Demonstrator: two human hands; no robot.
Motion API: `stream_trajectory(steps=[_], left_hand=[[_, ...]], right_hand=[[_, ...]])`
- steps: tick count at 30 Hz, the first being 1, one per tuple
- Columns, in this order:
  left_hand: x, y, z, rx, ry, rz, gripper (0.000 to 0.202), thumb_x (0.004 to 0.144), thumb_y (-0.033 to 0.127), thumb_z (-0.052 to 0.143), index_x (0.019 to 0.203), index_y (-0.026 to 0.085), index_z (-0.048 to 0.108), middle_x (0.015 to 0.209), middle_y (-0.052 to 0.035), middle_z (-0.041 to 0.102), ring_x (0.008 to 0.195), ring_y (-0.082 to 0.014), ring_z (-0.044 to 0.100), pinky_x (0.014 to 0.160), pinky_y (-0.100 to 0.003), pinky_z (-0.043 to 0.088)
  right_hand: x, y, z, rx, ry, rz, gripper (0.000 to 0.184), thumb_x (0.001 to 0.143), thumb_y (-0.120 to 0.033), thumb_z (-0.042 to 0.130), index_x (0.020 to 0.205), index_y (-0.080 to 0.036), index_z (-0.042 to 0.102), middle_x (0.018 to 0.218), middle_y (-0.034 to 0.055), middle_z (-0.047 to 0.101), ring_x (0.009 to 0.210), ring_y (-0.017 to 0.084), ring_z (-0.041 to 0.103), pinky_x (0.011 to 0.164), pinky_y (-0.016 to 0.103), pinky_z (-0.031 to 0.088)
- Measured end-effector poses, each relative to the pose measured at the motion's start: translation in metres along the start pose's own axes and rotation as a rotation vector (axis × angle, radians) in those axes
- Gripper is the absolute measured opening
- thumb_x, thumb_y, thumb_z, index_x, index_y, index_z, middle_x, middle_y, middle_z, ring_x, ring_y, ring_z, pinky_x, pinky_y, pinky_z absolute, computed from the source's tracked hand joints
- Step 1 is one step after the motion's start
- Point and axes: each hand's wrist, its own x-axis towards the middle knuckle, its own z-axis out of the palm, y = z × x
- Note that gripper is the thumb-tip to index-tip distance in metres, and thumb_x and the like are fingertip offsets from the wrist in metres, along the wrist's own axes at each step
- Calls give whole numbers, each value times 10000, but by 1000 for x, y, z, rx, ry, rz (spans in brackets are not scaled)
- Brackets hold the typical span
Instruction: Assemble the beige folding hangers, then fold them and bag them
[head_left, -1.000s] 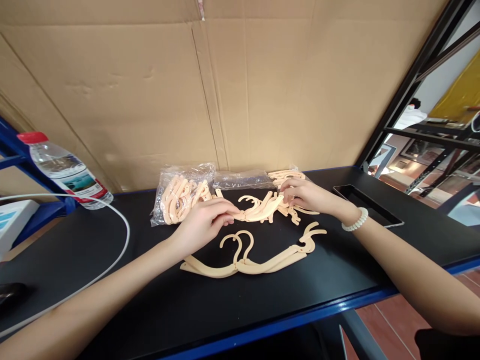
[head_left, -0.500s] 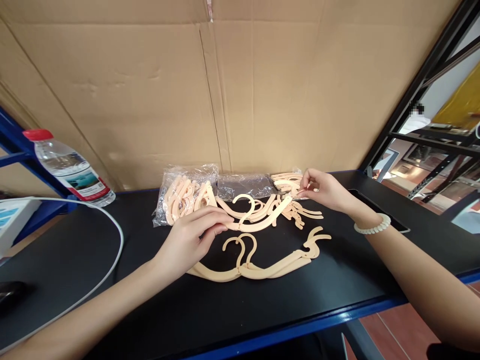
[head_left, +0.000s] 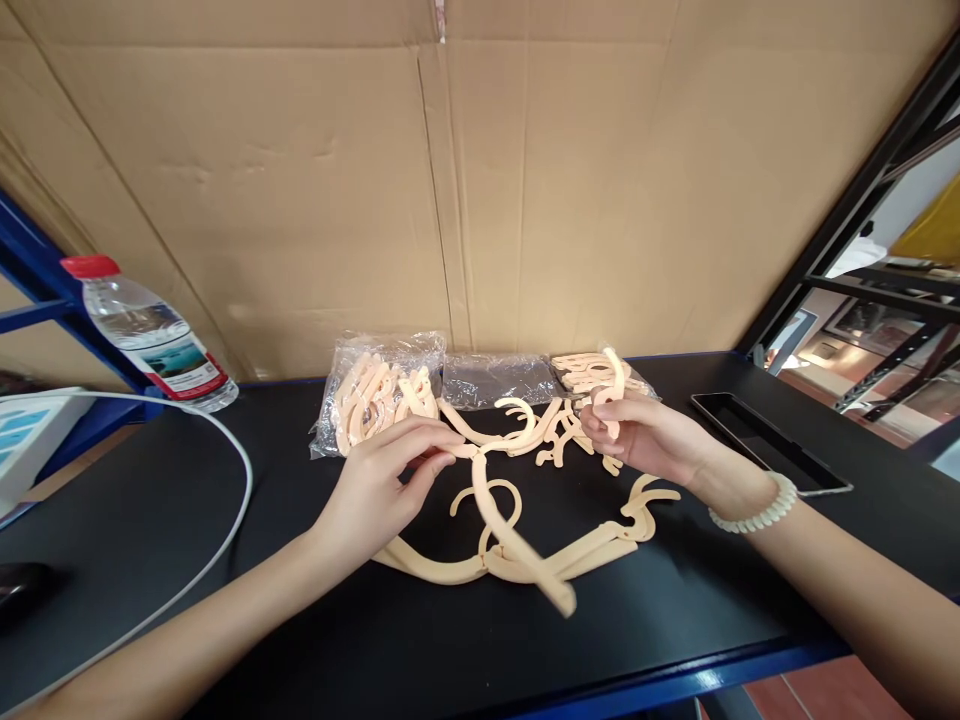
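Both your bare forearms reach forward from the lower corners of the view. Your left forearm (head_left: 217, 610) slants up to the right, its wrist nearly straight, and your left hand (head_left: 386, 478) has its back turned upward. The left fingers (head_left: 431, 435) lie close together and point right, pinching with the thumb (head_left: 427, 475) just beneath them. Your right forearm (head_left: 847, 570) slants up to the left. Your right hand (head_left: 656, 435) grips with its fingers curled inward and its thumb along the upper side. Your two hands stand apart, the right slightly farther forward.
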Motion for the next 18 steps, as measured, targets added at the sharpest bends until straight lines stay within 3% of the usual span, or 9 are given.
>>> stream_trajectory(steps=[3,6,9,12,14,16,18], left_hand=[[1,-1,0,-40,24,-66,123,864,158,617,929,197,715,945,-37,703,851,-150,691,706,-228,598],[2,3,1,-173,68,-149,107,853,186,638,926,197,716,951,-36,699,832,-156,707,723,-251,617],[3,11,1,-344,130,-284,125,827,226,679,941,185,708,962,-37,691,771,-158,724,730,-273,632],[5,18,1,-438,211,-431,185,794,276,723,945,172,699,964,-40,690,686,-149,725,663,-252,632],[6,21,1,-463,255,-508,220,781,308,736,943,165,695,951,-40,693,624,-139,717,599,-231,621],[8,22,3,-466,292,-556,245,770,328,744,937,156,693,946,-43,694,588,-136,710,561,-223,612],[11,22,4,-454,332,-569,266,758,339,753,935,148,692,945,-45,692,575,-137,708,553,-224,611]], right_hand=[[-2,1,4,-55,-37,39,209,691,-173,768,622,-137,574,610,-27,542,418,11,298,375,182,203],[-5,3,7,-104,-107,62,208,747,-216,751,655,-126,587,626,-15,570,392,-11,278,349,155,185],[-9,8,12,-81,-198,52,182,772,-219,758,872,-172,614,744,-2,638,437,13,444,365,115,309],[-12,16,19,-81,-280,59,395,756,-218,783,1106,-231,599,872,12,658,632,107,654,486,174,517],[-13,21,23,-88,-290,55,275,767,-231,779,1012,-197,660,900,27,660,699,126,687,551,193,561],[-12,23,25,-64,-287,19,119,773,-245,779,838,-178,704,845,22,669,641,92,664,532,163,542],[-12,24,27,-63,-302,-72,92,752,-267,801,766,-199,740,832,25,685,635,79,635,536,155,525]])
